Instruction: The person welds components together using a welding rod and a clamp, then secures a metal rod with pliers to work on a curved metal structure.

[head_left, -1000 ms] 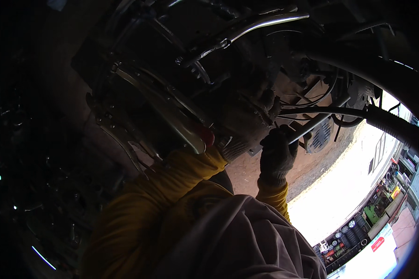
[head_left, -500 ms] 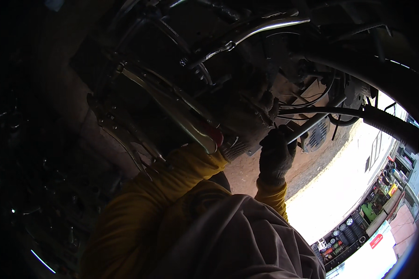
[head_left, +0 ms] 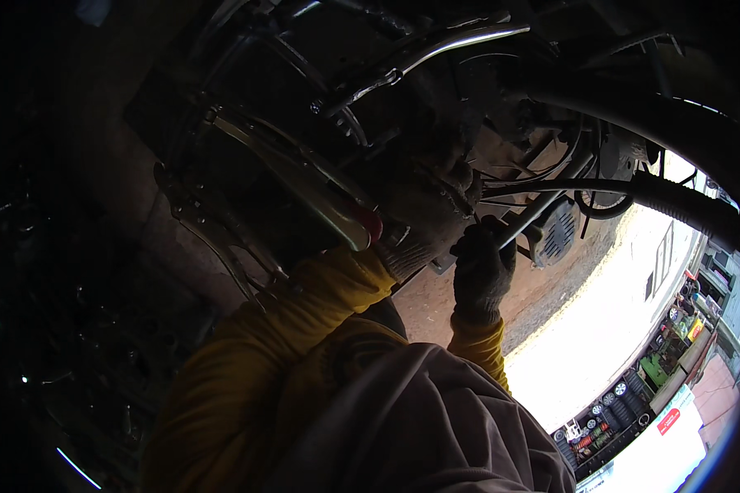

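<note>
In the dim space under a vehicle, my right hand (head_left: 483, 267), in a dark knit glove, is closed round the lower end of a grey metal bar (head_left: 537, 212). The bar slants up and right among hoses and dark parts. My left hand (head_left: 436, 205), also gloved, reaches up from a yellow sleeve (head_left: 329, 287). Its fingers are curled against dark parts, and shadow hides what they hold. Beside its wrist hangs a long-handled locking plier (head_left: 296, 177) with a red piece near the handle end.
Another locking plier (head_left: 444, 49) is clamped above, and a third (head_left: 214, 230) hangs at the left. A black corrugated hose (head_left: 686, 215) crosses at the right, above a slotted round part (head_left: 556, 232). Bright ground (head_left: 584, 329) and shelves of workshop goods (head_left: 608, 411) lie beyond.
The whole view has shifted slightly, with the overhead parts lying a little further left. The bar in my right hand now slants a bit more steeply. Both hands stay in about the same places.
</note>
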### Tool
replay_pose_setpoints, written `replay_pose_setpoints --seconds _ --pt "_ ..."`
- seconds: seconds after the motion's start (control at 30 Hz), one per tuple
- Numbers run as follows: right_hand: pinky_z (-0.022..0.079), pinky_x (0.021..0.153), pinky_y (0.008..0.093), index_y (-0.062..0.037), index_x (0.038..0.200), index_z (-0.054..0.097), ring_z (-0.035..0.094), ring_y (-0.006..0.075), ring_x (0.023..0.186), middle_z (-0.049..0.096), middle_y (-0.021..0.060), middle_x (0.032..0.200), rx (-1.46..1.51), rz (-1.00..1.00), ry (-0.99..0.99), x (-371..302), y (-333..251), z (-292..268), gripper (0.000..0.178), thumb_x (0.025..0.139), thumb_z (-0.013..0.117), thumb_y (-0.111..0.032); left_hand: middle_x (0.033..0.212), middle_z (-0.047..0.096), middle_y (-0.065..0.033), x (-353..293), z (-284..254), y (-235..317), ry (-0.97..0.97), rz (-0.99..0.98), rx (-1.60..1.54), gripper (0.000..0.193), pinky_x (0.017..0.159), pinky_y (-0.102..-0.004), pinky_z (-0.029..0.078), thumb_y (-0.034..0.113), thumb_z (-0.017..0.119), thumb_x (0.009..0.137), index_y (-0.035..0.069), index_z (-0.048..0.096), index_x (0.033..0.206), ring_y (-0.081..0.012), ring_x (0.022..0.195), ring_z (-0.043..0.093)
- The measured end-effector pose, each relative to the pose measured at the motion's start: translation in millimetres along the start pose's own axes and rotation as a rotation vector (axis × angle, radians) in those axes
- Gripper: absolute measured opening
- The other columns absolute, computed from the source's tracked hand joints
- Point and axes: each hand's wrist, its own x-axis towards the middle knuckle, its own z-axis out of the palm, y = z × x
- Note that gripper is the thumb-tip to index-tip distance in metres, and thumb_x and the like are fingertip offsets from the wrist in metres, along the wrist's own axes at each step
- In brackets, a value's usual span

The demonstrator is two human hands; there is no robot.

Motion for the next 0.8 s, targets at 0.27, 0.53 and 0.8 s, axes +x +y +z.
replay_pose_setpoints --seconds 0.27,0.53,0.8 --pt "0.046 0.053 0.0230 0.0036 0.140 0.044 0.054 0.0089 0.059 0.061 0.0054 0.080 -0.005 -0.059 -0.010 -22 3 -45 0.052 0.103 0.055 -0.032 0.140 0.052 -0.0144 -2 -7 -3 -0.102 -0.006 -0.053 0.039 0.113 -0.0388 0.042 0.017 0.045 0.103 0.005 0.047 0.139 -0.0259 0.126 0.055" --pt "0.047 0.052 0.0227 0.0028 0.131 0.060 0.055 0.0072 0.058 0.060 -0.0010 0.074 -0.304 0.083 -0.092 -86 20 -183 0.046 0.099 0.065 -0.029 0.144 0.051 -0.0158 -2 -35 -3 -0.104 0.350 0.508 0.040 0.105 -0.0326 0.048 0.011 0.052 0.098 0.000 0.050 0.137 -0.0238 0.130 0.054" --pt "0.058 0.070 0.0330 -0.0067 0.119 0.069 0.070 0.0249 0.078 0.071 0.0103 0.093 -1.040 -0.565 -0.355 -47 -6 -154 0.032 0.087 0.073 -0.011 0.118 0.068 -0.0081 0 -31 -11 0.005 0.366 0.454 0.030 0.096 -0.0339 0.053 0.018 0.062 0.093 0.008 0.063 0.121 -0.0238 0.113 0.064"
